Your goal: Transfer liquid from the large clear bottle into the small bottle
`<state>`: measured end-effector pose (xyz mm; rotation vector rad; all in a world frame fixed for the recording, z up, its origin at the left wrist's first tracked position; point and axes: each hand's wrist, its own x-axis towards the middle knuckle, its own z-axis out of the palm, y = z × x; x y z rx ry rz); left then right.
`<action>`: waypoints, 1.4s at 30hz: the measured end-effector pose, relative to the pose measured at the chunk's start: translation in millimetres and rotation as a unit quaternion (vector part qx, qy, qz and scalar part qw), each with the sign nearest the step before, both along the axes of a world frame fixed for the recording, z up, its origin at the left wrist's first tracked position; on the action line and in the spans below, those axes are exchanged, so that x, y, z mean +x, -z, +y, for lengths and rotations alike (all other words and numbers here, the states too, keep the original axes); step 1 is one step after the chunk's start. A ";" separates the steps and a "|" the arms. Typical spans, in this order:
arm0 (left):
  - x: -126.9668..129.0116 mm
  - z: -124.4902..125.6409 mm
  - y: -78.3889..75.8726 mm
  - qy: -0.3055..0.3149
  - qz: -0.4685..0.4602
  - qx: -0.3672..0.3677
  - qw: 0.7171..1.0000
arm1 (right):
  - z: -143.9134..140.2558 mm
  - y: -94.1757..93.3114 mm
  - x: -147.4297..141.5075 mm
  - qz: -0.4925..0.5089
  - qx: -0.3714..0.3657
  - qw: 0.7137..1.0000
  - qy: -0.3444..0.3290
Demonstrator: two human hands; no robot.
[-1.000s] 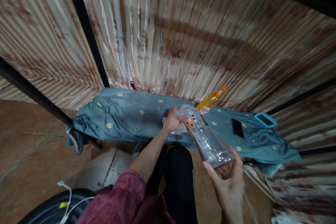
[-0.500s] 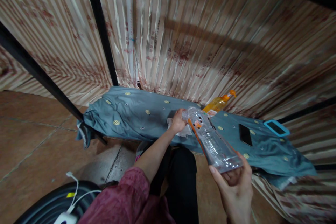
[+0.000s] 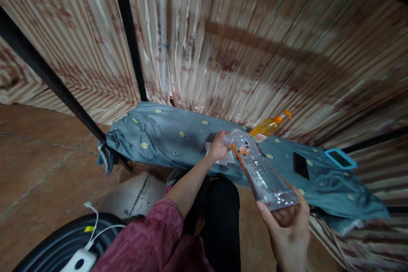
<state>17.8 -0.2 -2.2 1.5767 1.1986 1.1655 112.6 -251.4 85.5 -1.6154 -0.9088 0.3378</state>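
Note:
My right hand (image 3: 288, 225) grips the base of a clear plastic bottle (image 3: 259, 172) with an orange label, tilted so its neck points away from me. My left hand (image 3: 219, 146) is closed around the bottle's neck, over a white cloth (image 3: 227, 159) that lies on the blue-grey patterned fabric (image 3: 165, 140). A little liquid sits in the bottle's lower end.
An orange bottle with a pump cap (image 3: 269, 126) lies at the back by the striped curtain (image 3: 242, 38). A black phone (image 3: 300, 165) and a blue-cased phone (image 3: 340, 158) rest on the fabric at the right. A black round object with a white charger and cable (image 3: 79, 255) is at the lower left.
The view has shifted slightly, so everything sits a little further right and lower. Both hands keep the same hold on the bottle.

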 end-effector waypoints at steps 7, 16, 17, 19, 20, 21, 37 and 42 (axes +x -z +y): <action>-1.2 -2.6 -4.9 0.009 0.007 -0.004 1.000 | -0.4 -1.2 1.1 -0.015 0.001 1.000 -0.007; -2.1 -3.9 -7.5 0.009 0.011 -0.007 1.000 | 0.9 -5.5 -0.3 -0.004 0.003 1.000 -0.011; -2.1 -3.9 -7.6 0.009 0.010 -0.006 1.000 | 0.9 -5.7 -0.2 -0.003 0.004 1.000 -0.014; -2.0 -3.9 -7.6 0.008 0.008 -0.005 1.000 | 0.9 -5.8 0.1 0.001 0.005 1.000 -0.016; -1.9 -3.8 -7.5 0.008 0.008 -0.005 1.000 | 0.9 -5.7 0.3 0.003 0.004 1.000 -0.015; -1.8 -3.6 -7.4 0.008 0.007 -0.005 1.000 | 1.0 -5.6 0.5 0.005 0.002 1.000 -0.012; -2.8 -3.9 -8.4 0.011 0.008 -0.011 1.000 | 0.9 -4.7 2.0 -0.009 0.006 1.000 -0.014; -1.9 -3.5 -6.6 0.006 -0.013 -0.013 1.000 | 0.5 -4.1 2.0 -0.002 0.010 1.000 -0.015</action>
